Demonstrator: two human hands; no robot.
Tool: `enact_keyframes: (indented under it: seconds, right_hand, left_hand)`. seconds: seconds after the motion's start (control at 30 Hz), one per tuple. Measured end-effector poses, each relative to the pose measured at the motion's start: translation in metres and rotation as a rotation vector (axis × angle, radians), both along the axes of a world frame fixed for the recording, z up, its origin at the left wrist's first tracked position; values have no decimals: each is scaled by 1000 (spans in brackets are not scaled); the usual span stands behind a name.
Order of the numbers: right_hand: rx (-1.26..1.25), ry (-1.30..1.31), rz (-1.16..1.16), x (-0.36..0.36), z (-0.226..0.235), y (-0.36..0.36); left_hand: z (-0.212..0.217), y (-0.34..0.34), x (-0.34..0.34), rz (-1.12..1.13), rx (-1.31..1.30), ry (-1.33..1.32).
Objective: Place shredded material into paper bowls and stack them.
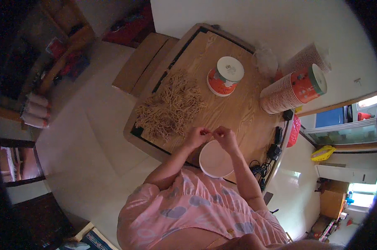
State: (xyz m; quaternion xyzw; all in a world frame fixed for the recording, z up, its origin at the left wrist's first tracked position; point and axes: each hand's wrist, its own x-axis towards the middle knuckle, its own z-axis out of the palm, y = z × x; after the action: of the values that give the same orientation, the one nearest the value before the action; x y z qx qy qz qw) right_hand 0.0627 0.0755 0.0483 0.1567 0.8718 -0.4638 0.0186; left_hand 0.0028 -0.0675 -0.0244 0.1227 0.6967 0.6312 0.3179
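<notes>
My left hand [197, 136] and my right hand [226, 138] are close together, fingers pinched, just above the far rim of a white paper bucket [216, 164]. Whatever is between the fingertips is too small to make out. The bucket stands at the table's near edge, against my body, its open mouth facing up. A tangled heap of tan twisted cords [174, 106] lies beyond my left hand. Farther back, an orange and white paper bucket [222, 84] stands with a pale round end on top.
Two leaning stacks of nested paper buckets, one nearer [280, 93] and one behind [307, 60], line the table's right side. A clear plastic bag [265, 60] lies by the wall. Black cables and adapters [261, 170] lie at the right edge. A cardboard box [140, 64] adjoins the table's left side.
</notes>
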Motion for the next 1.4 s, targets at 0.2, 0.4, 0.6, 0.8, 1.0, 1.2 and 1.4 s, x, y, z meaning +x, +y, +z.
enact_keyframes:
  seconds: [0.2,0.4,0.6,0.8,1.0,1.2,1.4]
  right_hand:
    - [26,50,7,2,0,0]
    - [1,-8,-41,1,8,-2]
    - [-17,-12,-41,3,-5,4]
    - [19,-31,-50,2,-3,2]
    - [13,-5,-24,3,-6,4]
    - [-7,4,55,3,-11,7]
    - [-141,-117,72,-1,5,6]
  left_hand:
    - [-3,2,2,73,56,-65]
    - [-7,4,5,70,61,161]
    - [20,4,8,64,-30,244]
    - [36,0,7,40,-88,261]
    - [49,1,10,27,-126,332]
    - [22,2,10,74,-108,305]
    - [24,-6,4,-59,-129,301]
